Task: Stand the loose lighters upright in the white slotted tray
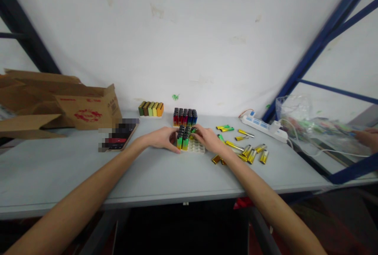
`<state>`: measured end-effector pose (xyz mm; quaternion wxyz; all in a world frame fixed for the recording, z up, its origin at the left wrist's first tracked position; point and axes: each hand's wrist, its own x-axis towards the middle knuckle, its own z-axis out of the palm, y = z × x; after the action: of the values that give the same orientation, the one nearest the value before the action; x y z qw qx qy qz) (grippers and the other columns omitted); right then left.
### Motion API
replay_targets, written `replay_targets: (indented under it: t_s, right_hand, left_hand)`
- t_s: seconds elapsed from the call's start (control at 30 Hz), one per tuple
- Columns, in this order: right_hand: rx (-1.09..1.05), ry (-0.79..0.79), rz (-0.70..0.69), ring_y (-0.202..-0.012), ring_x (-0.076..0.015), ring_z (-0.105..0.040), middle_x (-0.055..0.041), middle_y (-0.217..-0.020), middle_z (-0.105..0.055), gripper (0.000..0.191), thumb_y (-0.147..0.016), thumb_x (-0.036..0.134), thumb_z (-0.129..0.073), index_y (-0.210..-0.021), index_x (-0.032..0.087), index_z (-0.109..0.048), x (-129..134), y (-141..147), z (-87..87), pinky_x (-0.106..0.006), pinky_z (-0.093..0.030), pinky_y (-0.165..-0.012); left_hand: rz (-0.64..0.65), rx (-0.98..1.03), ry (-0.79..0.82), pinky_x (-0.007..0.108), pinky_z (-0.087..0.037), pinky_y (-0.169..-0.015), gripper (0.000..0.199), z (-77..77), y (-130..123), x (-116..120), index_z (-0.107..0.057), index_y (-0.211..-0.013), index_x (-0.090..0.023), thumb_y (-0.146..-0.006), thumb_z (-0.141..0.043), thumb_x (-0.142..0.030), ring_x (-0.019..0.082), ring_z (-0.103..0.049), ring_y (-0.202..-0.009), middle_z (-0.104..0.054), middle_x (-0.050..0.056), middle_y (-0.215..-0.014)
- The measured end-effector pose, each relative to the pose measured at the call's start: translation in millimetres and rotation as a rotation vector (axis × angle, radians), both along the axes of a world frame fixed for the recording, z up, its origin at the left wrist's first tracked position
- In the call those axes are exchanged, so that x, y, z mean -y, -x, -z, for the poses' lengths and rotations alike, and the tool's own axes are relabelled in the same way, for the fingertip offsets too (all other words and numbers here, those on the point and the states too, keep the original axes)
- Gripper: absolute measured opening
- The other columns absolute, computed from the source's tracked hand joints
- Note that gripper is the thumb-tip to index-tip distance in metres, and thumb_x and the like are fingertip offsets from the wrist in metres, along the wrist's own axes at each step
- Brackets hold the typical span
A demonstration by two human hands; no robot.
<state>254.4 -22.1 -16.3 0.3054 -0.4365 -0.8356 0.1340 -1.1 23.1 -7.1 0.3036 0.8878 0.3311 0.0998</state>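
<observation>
Pale wall point(191, 50), scuffed in places, rises behind a grey table point(159, 176), and near the middle of that table sits a white tray point(198, 147) with rows of round holes. From where I stand it looks part filled: green-and-yellow lighters point(185, 142) stand upright and close together across its left portion, while holes on the right are bare. The person's left hand point(163, 137) curves around the left side of this cluster, thumb at the near edge and fingers behind; I cannot tell whether it grips or merely rests there. Over the tray's far right part, the right hand point(206, 137) bends inward, its fingertips seemingly pinching one more green-and-yellow lighter point(193, 130). Just behind the tray stands a packed block of red-to-blue lighters point(185, 117), and farther left a green-to-orange block point(151, 109); both look complete. What remains unplaced lies to the right, loose lighters point(252, 156) scattered on their sides, gold with some green ends. Further out are a phone point(122, 135) and an open cardboard box point(91, 109) on the left, a power strip point(262, 127) on the right, and, beyond the blue frame point(308, 58), a co-worker's hand point(367, 139) near plastic bags point(295, 109).
</observation>
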Motion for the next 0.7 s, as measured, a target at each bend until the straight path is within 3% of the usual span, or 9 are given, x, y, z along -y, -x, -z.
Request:
replay_targets:
  t_s: [0.17, 0.33, 0.4, 0.5, 0.6, 0.7]
  right_hand:
    - [0.057, 0.033, -0.013, -0.076, -0.0188, -0.066, -0.0032, -0.088, -0.073, 0.03, -0.097, 0.023, -0.057, -0.127, 0.022, -0.054, -3.2, -0.1, 4.2, -0.027, -0.044, -0.071]
    - [0.143, -0.008, -0.055, -0.088, -0.019, -0.067, -0.0087, -0.103, -0.074, 0.025, -0.105, 0.034, -0.046, -0.115, 0.018, -0.062, 4.1, -8.3, -10.1, -0.028, -0.047, -0.081]
    - [0.129, -0.068, 0.032, -0.093, -0.0186, -0.067, -0.0089, -0.107, -0.073, 0.029, -0.107, 0.035, -0.04, -0.116, 0.019, -0.062, 4.3, -21.3, -17.1, -0.029, -0.047, -0.085]
    - [0.209, -0.084, 0.309, -0.093, -0.0197, -0.066, -0.0106, -0.104, -0.073, 0.024, -0.104, 0.031, -0.047, -0.111, 0.016, -0.065, 1.1, -50.4, -22.6, -0.029, -0.047, -0.085]
    - [0.385, 0.044, 0.528, -0.093, -0.0225, -0.067, -0.0132, -0.103, -0.073, 0.022, -0.097, 0.034, -0.06, -0.103, 0.015, -0.068, -0.3, -79.4, -22.5, -0.029, -0.046, -0.082]
    - [0.469, 0.226, 0.552, -0.09, -0.0243, -0.069, -0.013, -0.1, -0.075, 0.031, -0.091, 0.043, -0.066, -0.101, 0.015, -0.072, 2.7, -94.7, -20.5, -0.029, -0.046, -0.076]
  left_hand:
    - [0.019, 0.049, 0.005, 0.027, -0.041, -0.064, 0.073, 3.3, 1.2, -2.9, -0.06, -0.117, -0.019, -0.062, -0.083, -0.062, 0.019, -0.06, -0.073, -0.067, 0.0, -0.085]
    - [0.026, 0.09, 0.007, 0.028, -0.041, -0.064, 0.075, 4.1, 1.6, -3.4, -0.061, -0.119, -0.02, -0.06, -0.083, -0.061, 0.02, -0.061, -0.073, -0.068, 0.001, -0.086]
    - [0.027, 0.075, 0.017, 0.028, -0.041, -0.064, 0.074, 1.7, 1.5, -2.0, -0.06, -0.119, -0.02, -0.061, -0.082, -0.061, 0.021, -0.061, -0.073, -0.069, 0.002, -0.088]
    - [0.011, 0.034, 0.017, 0.028, -0.042, -0.063, 0.073, -3.2, 1.5, 0.5, -0.06, -0.116, -0.02, -0.062, -0.082, -0.062, 0.021, -0.062, -0.074, -0.07, 0.002, -0.089]
    - [-0.017, -0.006, -0.014, 0.028, -0.042, -0.062, 0.069, -7.5, 2.7, 1.9, -0.06, -0.11, -0.02, -0.061, -0.083, -0.063, 0.021, -0.062, -0.073, -0.068, 0.001, -0.085]
    - [-0.043, -0.035, -0.045, 0.027, -0.043, -0.06, 0.066, -9.7, 5.1, 1.8, -0.059, -0.104, -0.02, -0.061, -0.082, -0.064, 0.019, -0.062, -0.07, -0.066, -0.001, -0.08]
